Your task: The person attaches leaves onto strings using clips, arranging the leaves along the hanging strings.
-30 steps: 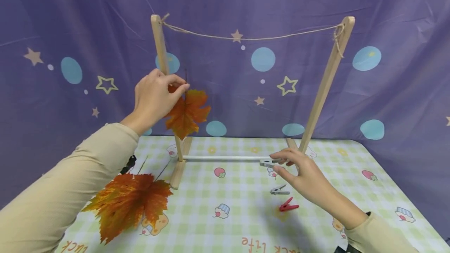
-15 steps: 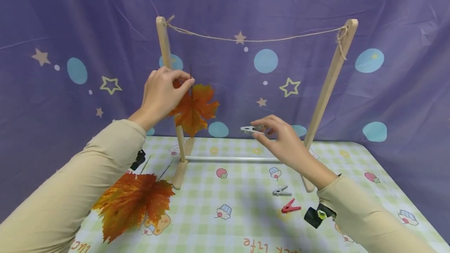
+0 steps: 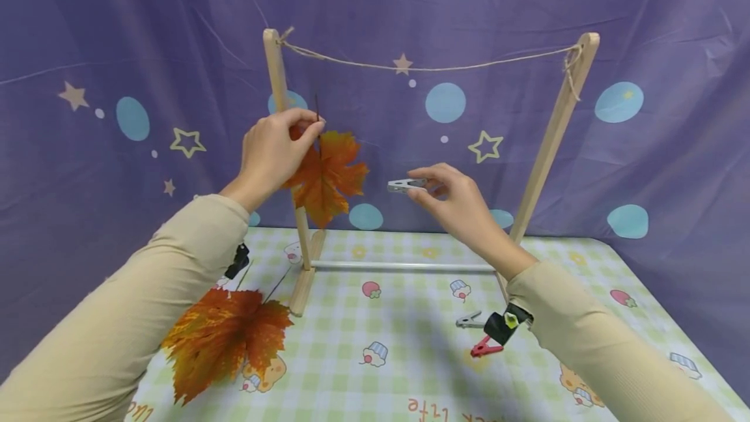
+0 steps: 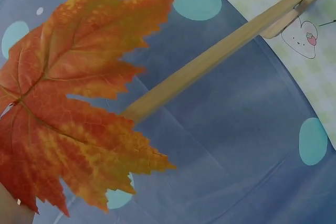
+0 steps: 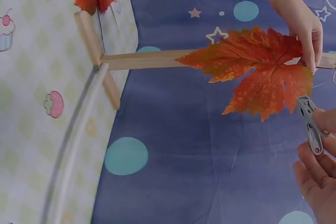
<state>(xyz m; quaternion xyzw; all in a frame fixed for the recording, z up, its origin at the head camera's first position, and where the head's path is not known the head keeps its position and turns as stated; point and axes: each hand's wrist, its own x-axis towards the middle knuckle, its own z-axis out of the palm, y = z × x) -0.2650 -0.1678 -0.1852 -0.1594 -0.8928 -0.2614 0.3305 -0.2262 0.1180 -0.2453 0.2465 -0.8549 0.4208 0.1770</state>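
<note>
In the head view my left hand point(image 3: 272, 148) pinches the dark stem of an orange-red maple leaf point(image 3: 328, 178), which hangs in front of the frame's left post. The same leaf point(image 4: 79, 103) fills much of the left wrist view. My right hand point(image 3: 459, 204) holds a grey clothespin point(image 3: 405, 185) between thumb and fingers, its nose pointing left toward the leaf. Leaf and clothespin are apart in the head view. The right wrist view shows the clothespin point(image 5: 310, 124) in my fingertips. Above both hands a thin twine point(image 3: 433, 69) sags between two wooden posts.
More autumn leaves point(image 3: 228, 337) with dark stems lie at the left of the checked tablecloth point(image 3: 328, 370). Another grey clothespin point(image 3: 469, 320) and a red clothespin point(image 3: 486, 347) lie near my right wrist. A white rod point(image 3: 404, 266) joins the wooden frame's feet.
My right hand has risen and moved left with the grey clothespin, from low over the table toward the leaf. My left hand, with the leaf, has shifted slightly right and up.
</note>
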